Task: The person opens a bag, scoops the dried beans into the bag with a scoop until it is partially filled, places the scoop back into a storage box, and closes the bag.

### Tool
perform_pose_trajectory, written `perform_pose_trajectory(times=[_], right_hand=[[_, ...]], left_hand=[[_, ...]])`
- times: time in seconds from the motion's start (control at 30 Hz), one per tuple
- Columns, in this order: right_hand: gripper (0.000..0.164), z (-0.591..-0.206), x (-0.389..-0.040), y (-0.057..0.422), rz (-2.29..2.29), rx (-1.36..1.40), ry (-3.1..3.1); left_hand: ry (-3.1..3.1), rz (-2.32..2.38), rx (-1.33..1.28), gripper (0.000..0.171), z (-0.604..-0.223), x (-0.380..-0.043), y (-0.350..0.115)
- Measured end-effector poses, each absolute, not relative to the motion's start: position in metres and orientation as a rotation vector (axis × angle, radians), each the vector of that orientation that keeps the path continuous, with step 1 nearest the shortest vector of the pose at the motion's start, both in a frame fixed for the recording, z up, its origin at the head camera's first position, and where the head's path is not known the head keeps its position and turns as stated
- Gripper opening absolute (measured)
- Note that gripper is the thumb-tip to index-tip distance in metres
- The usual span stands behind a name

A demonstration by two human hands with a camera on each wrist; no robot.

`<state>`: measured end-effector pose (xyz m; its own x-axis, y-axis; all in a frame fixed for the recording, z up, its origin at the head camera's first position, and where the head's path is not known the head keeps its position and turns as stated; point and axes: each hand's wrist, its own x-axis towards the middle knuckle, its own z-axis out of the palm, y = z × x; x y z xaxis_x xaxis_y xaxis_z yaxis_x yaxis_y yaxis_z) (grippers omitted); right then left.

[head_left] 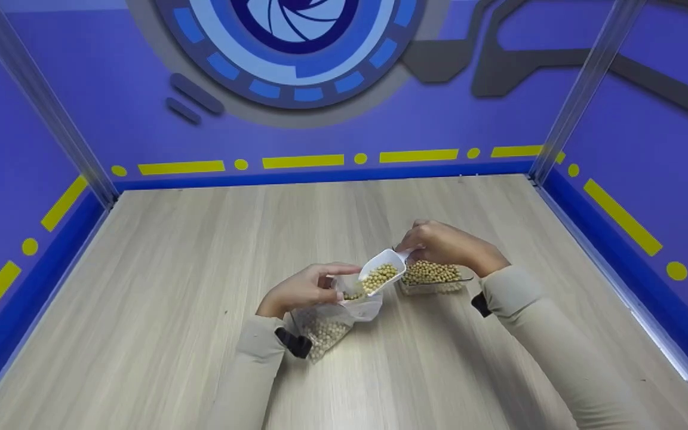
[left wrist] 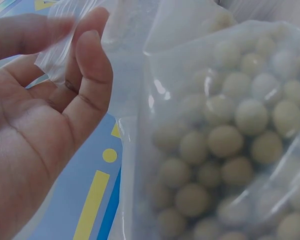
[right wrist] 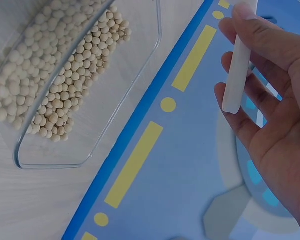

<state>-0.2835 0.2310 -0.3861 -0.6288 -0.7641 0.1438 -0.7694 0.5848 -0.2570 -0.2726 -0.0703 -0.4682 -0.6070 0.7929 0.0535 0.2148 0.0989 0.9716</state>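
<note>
My left hand (head_left: 305, 288) pinches the edge of a clear plastic bag (head_left: 368, 310) at its mouth. Through the plastic, the left wrist view shows many round pale beans (left wrist: 225, 141). My right hand (head_left: 439, 240) grips the handle (right wrist: 237, 75) of a white scoop (head_left: 374, 263). Beans fill part of the scoop, which is tilted with its lip over the bag's mouth. Beneath and beside the right hand stands a clear rectangular container (head_left: 432, 289) with more of the same beans. The scoop's bowl is out of the right wrist view.
Everything stands on a light wood-grain table (head_left: 171, 286). Blue panels (head_left: 332, 137) with yellow markings rise along its back and sides, joined by metal corner posts (head_left: 589, 77). The bag lies left of the container, near the middle of the table.
</note>
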Motion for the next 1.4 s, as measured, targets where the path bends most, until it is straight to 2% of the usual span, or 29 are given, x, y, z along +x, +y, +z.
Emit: perform_pose_trajectory(times=[0.9,1.4], right_hand=[[0.030,-0.383,-0.284,0.231,0.443,1.388,-2.737],[0.026,-0.382,-0.283,0.241,0.488,1.368,-2.711]], left_hand=[[1.901,1.530,0.949,0.058,-0.466,-0.271,-0.071],[1.888,1.541,0.971,0.057,-0.466,-0.272,-0.072]])
